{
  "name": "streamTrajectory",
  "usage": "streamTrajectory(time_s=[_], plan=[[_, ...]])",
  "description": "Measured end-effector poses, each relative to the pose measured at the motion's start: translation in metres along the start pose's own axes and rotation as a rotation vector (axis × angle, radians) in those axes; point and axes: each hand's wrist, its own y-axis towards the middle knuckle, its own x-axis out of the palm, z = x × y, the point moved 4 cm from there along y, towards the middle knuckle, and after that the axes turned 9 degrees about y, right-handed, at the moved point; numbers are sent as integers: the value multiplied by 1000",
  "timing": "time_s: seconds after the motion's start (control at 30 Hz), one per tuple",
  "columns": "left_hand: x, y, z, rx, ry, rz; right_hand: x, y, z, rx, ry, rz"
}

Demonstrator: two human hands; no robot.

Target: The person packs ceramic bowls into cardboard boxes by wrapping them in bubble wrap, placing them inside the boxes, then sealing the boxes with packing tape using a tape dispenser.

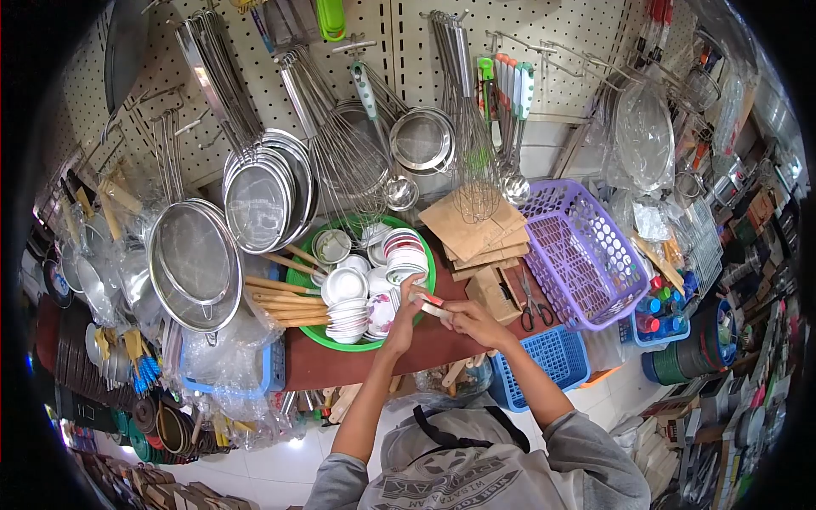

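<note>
In front of my chest, both hands meet around a small pale, flat object with an orange-red patch [435,309]; its exact kind cannot be made out. My left hand [405,318] is closed on its left side, at the right rim of a green basin [429,285]. From the right, my right hand [473,323] grips the same object with bent fingers. The basin holds stacks of small white bowls [347,316], some with red or flowered patterns. Several wooden handles [289,308] stick out over its left edge.
Brown cardboard pieces [476,223], a small open carton [493,294] and dark-handled scissors [534,306] lie on the red-brown table. A purple basket [586,255] stands at right, with a blue basket [544,365] below. Strainers [195,263] and whisks [331,127] hang from the pegboard.
</note>
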Motion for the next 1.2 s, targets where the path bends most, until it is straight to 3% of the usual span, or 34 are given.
streamTrajectory(time_s=[0.07,0.17,0.27,0.37,0.47,0.57,0.63,0.77,0.97,1.13,1.2], plan=[[1,-1,4,-45,-164,-68,3,-2,-3,0,-4,-28],[4,-1,9,-7,-64,-79,2,-2,0,-49,-122,4],[6,-3,8,111,371,15,1,-2,6,-35,-241,96],[8,-5,17,68,288,9,3,-4,6,-32,-177,94],[0,-2,-3,-70,-118,-44,8,-7,0,-25,-106,41],[-6,1,-10,-109,-134,-189,9,-10,0,-67,-119,26],[2,-1,7,-13,109,-145,6,-11,2,-124,-244,51],[10,-6,22,77,382,-34,4,-13,4,-4,-219,82],[-7,3,-13,-131,-33,-139,15,-19,-27,-2,-17,75],[7,-4,9,12,224,-104,11,-17,-10,-153,-260,96],[5,-4,7,0,243,-78,10,-19,-12,-32,-207,85]])
